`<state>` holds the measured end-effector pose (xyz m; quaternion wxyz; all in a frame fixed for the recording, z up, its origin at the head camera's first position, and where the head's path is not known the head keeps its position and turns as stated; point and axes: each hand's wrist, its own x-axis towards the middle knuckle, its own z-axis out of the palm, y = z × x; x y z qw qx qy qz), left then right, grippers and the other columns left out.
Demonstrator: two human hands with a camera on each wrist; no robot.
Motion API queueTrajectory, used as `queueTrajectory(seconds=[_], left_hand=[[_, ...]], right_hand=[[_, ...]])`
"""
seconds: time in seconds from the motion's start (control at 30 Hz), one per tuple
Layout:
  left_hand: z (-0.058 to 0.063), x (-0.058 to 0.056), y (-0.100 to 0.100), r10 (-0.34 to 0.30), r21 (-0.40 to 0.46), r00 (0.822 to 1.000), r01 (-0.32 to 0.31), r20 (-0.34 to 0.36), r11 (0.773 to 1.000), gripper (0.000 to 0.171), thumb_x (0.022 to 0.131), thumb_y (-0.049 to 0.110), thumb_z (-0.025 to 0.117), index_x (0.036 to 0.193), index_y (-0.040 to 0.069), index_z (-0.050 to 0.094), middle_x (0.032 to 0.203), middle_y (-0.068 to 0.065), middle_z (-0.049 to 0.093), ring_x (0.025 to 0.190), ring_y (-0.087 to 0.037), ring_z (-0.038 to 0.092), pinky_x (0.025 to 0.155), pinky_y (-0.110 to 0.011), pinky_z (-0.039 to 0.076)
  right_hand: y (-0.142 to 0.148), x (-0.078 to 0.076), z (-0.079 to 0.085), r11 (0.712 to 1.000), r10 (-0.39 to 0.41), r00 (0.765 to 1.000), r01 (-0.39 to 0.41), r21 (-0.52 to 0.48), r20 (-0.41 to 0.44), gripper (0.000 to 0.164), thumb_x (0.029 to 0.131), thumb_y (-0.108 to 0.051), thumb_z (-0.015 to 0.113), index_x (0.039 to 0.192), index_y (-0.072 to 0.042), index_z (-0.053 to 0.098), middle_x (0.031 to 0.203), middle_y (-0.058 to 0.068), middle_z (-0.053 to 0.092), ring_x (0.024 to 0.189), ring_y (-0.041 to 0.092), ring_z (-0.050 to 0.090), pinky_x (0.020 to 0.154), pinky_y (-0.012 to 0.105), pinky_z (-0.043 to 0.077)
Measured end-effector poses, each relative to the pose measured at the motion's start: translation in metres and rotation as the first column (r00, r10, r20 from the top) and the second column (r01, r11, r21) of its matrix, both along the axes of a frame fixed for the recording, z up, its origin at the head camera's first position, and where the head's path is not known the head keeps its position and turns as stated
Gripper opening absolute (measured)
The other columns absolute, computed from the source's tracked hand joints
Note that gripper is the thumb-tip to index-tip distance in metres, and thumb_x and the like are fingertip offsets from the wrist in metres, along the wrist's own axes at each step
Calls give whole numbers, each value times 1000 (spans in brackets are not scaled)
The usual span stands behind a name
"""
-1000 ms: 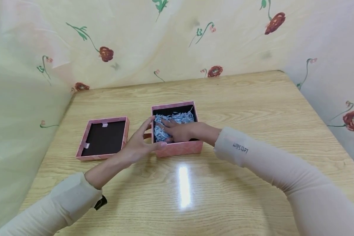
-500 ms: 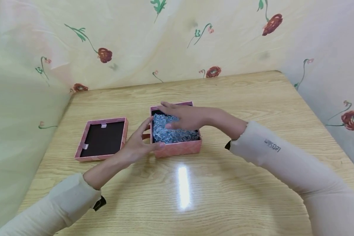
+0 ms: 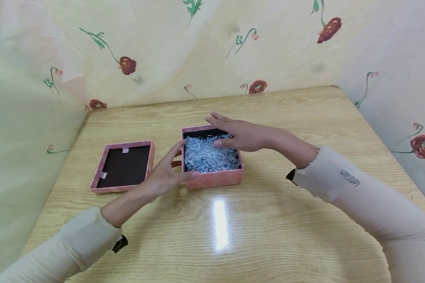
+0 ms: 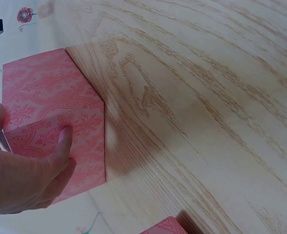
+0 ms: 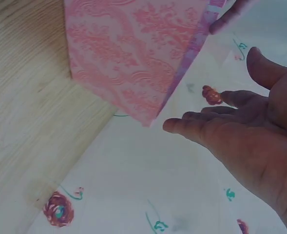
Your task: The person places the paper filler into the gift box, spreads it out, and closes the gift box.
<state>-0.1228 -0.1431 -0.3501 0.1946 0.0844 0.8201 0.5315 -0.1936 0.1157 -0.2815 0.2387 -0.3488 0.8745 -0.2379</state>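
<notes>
A pink patterned gift box (image 3: 214, 179) stands on the table, filled with blue shredded paper (image 3: 212, 155) over a black lining. My left hand (image 3: 163, 173) holds the box at its front left corner. Its thumb is at the front rim and the fingers lie against the left wall. In the left wrist view, fingertips of the left hand (image 4: 31, 170) touch the patterned wall of the box (image 4: 55, 97). My right hand (image 3: 249, 135) hovers over the back right of the box, fingers extended, holding nothing. The right wrist view shows the right hand (image 5: 250, 122) apart from the box (image 5: 128, 53).
Left of the box, the pink lid (image 3: 124, 167) lies with its black inside up and two pale tabs showing. Floral sheeting (image 3: 170, 51) rises behind the wooden table (image 3: 269, 236) and along both sides.
My right hand has lifted out of the shredded paper and drifted right and back, uncovering more of the filling. The left hand has stayed at the box's corner.
</notes>
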Motion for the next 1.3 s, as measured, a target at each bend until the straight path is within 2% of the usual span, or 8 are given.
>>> queueTrajectory(seconds=[0.17, 0.4, 0.53, 0.7, 0.83, 0.97, 1.13, 1.3], left_hand=[[0, 0, 1, -1, -15, 1000, 1, -4, 1000, 97, 83, 31, 77, 155, 30, 13, 154, -12, 25, 133, -38, 37, 98, -53, 43], [1, 0, 1, 3, -18, 1000, -3, -17, 1000, 96, 84, 27, 77, 155, 28, 13, 154, -12, 25, 132, -38, 37, 99, -53, 42], [4, 1, 0, 2, -11, 1000, -2, -22, 1000, 97, 83, 28, 77, 155, 31, 12, 155, -11, 24, 132, -37, 37, 96, -52, 45], [11, 2, -5, 13, 20, 1000, -13, -19, 1000, 93, 85, 34, 75, 155, 34, 13, 155, -9, 23, 134, -36, 37, 94, -51, 47], [15, 0, -13, 30, 9, 999, -30, -17, 1000, 87, 88, 39, 70, 154, 33, 14, 156, -10, 21, 136, -34, 36, 96, -52, 45], [16, -2, -20, 60, -16, 998, -60, -13, 998, 84, 89, 42, 68, 154, 34, 16, 155, -10, 23, 136, -33, 37, 95, -49, 47], [24, -5, -29, 117, 1, 992, -117, 41, 993, 81, 91, 43, 65, 154, 32, 16, 155, -10, 25, 136, -31, 37, 95, -47, 47], [36, -9, -43, 159, -20, 982, -158, 104, 987, 81, 91, 53, 58, 155, 30, 14, 154, -10, 28, 135, -32, 39, 101, -49, 41]], right_hand=[[7, -2, 0, 999, -22, 999, 21, -39, -23, 72, 101, -42, 45, 156, -22, 3, 161, 0, -8, 147, 25, 2, 116, 48, 12], [10, -7, 15, 986, -114, 993, 108, -130, -35, 70, 102, -45, 41, 156, -24, 2, 161, -2, -6, 147, 17, -2, 117, 44, 9], [13, -10, 17, 965, -196, 980, 200, -171, 43, 70, 101, -50, 39, 155, -28, 0, 160, -7, -4, 146, 14, -2, 118, 42, 7], [19, -13, 15, 920, -280, 945, 315, -234, 171, 68, 101, -50, 36, 155, -27, 0, 161, -6, 1, 147, 18, 4, 117, 46, 10], [21, -13, 15, 898, -310, 928, 357, -259, 206, 67, 102, -51, 34, 155, -26, 2, 161, -4, 2, 147, 19, 2, 117, 48, 9], [18, -13, 16, 881, -294, 915, 372, -292, 278, 67, 101, -52, 32, 156, -27, 3, 161, -4, 2, 147, 21, 7, 116, 47, 12], [10, -13, 16, 844, -204, 892, 369, -389, 403, 68, 102, -49, 31, 156, -22, 1, 161, -6, 2, 147, 19, 9, 116, 45, 17], [-3, -13, 18, 790, -111, 841, 398, -467, 529, 66, 103, -46, 29, 156, -19, -1, 161, -9, 1, 147, 16, 10, 116, 45, 17]])
